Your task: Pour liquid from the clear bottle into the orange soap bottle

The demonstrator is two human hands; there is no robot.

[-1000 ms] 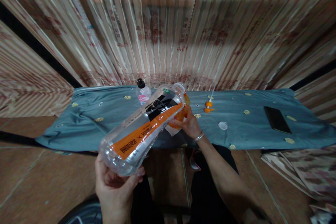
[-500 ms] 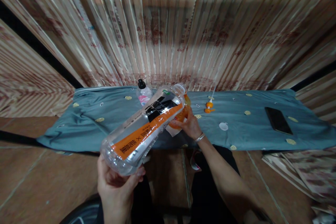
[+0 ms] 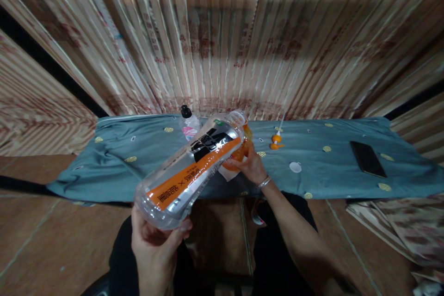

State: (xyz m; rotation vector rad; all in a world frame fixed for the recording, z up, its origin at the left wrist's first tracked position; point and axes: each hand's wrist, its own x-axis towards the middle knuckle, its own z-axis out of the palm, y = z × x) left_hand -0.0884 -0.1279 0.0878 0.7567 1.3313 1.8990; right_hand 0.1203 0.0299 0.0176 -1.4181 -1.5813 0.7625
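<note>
My left hand [image 3: 157,240] grips the base of a large clear plastic bottle [image 3: 192,166] with a silver, orange and black label. The bottle is tilted, its neck pointing away to the upper right. Under and beside that neck is an orange bottle [image 3: 245,145], and my right hand [image 3: 252,164] is wrapped round it. The clear bottle partly hides the orange one, and I cannot tell whether the two mouths touch. An orange pump head [image 3: 276,139] with a white tube lies to the right of my right hand.
Blue-green cloth [image 3: 215,189] covers the narrow table. On it are a clear bottle with a black cap [image 3: 189,125], a small white disc [image 3: 295,167] and a dark phone [image 3: 367,159]. Behind hangs a striped curtain [image 3: 222,46]. My knees are at the front edge.
The clear bottle's base and my left hand have shifted very slightly to the right and up. My right hand and the orange bottle have stayed in place.
</note>
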